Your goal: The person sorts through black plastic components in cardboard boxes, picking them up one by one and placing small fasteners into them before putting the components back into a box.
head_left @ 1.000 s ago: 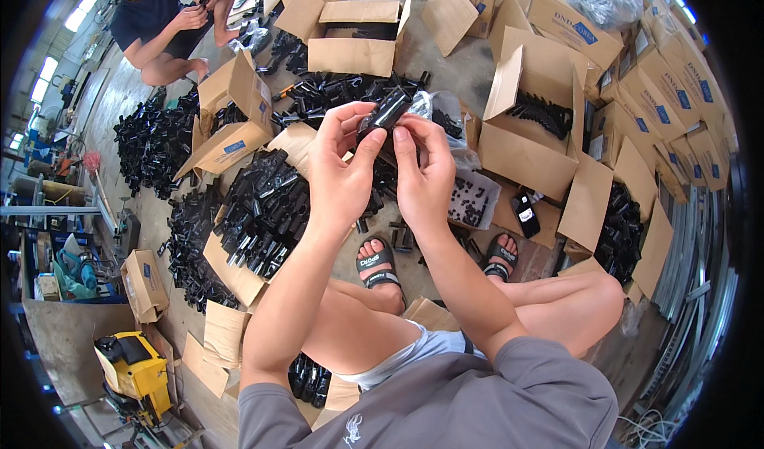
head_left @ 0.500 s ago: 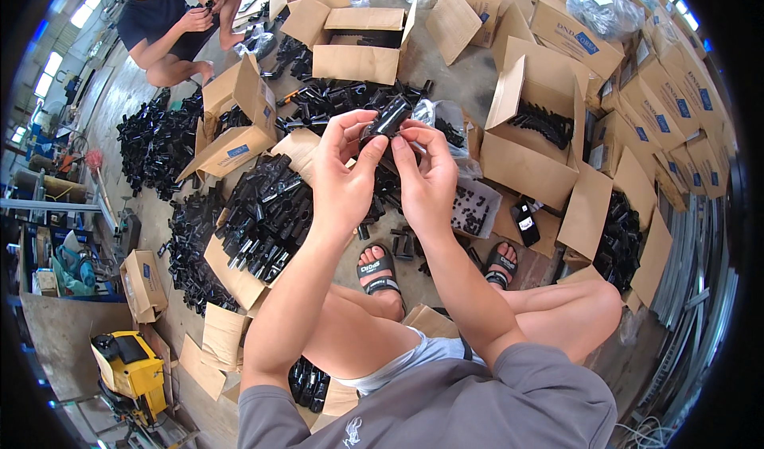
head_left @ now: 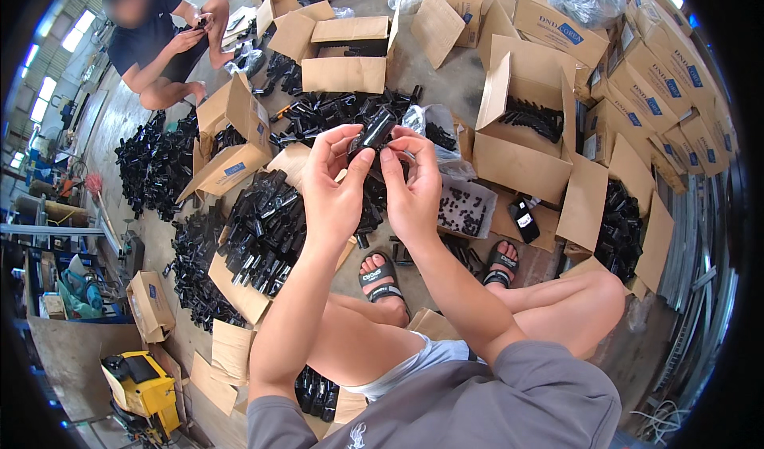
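Between my two hands, out in front of me, is a glossy black cylindrical plastic part (head_left: 374,131), tilted with its far end up and to the right. My left hand (head_left: 338,174) grips its left side, the thumb pressed near its lower end. From the other side my right hand (head_left: 411,178) pinches the lower end with thumb and fingertips; whether a smaller piece is there I cannot make out. Beyond and left of my hands lie heaps of similar black parts (head_left: 267,230). A shallow tray of small black pieces (head_left: 466,208) sits just right of my right hand.
Open cardboard boxes hold black parts, one ahead (head_left: 344,75), one at the right (head_left: 521,163). Closed cartons (head_left: 660,91) are stacked far right. A dark bottle-shaped object (head_left: 524,220) lies by my right foot. Another person (head_left: 151,47) squats far left; a yellow machine (head_left: 151,393) stands near left.
My hands and the black part have shifted slightly left and down in view, and the surroundings have shifted a little too. Both hands keep their hold on the part.
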{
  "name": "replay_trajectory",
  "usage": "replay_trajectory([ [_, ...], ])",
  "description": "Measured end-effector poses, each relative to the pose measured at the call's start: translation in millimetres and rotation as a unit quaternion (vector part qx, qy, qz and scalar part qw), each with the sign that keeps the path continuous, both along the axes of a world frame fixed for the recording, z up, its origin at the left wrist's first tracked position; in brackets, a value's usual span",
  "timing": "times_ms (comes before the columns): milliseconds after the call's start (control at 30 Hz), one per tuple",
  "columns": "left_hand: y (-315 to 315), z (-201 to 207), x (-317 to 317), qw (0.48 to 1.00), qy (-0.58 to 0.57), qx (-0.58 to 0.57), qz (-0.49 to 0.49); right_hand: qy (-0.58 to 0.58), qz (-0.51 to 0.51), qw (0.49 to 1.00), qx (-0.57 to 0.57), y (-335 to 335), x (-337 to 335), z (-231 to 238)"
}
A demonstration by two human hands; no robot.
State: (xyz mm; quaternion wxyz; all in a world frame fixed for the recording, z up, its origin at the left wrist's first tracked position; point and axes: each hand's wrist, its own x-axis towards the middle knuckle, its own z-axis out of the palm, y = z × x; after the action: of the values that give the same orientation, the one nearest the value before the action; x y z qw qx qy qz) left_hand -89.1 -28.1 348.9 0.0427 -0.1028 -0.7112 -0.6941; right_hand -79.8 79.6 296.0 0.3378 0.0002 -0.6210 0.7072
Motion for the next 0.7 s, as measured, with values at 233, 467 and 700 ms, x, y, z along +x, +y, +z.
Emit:
replay_trajectory([
  [233,1.4,0.2,-0.5,1.0,-0.014,0.012,0.005,-0.052,0.004,0.999,0.0,3.2,1.7,2.6],
  [467,2.8,7.7,5.5,1.0,-0.016,-0.017,0.0,-0.139,0.164,0.93,-0.298,32.2,0.7,-18.4],
  [700,7.9,17.0,6.3,0.996,-0.065,-0.048,-0.03,-0.107,0.28,0.886,-0.353,40.4,34.1,-42.1],
])
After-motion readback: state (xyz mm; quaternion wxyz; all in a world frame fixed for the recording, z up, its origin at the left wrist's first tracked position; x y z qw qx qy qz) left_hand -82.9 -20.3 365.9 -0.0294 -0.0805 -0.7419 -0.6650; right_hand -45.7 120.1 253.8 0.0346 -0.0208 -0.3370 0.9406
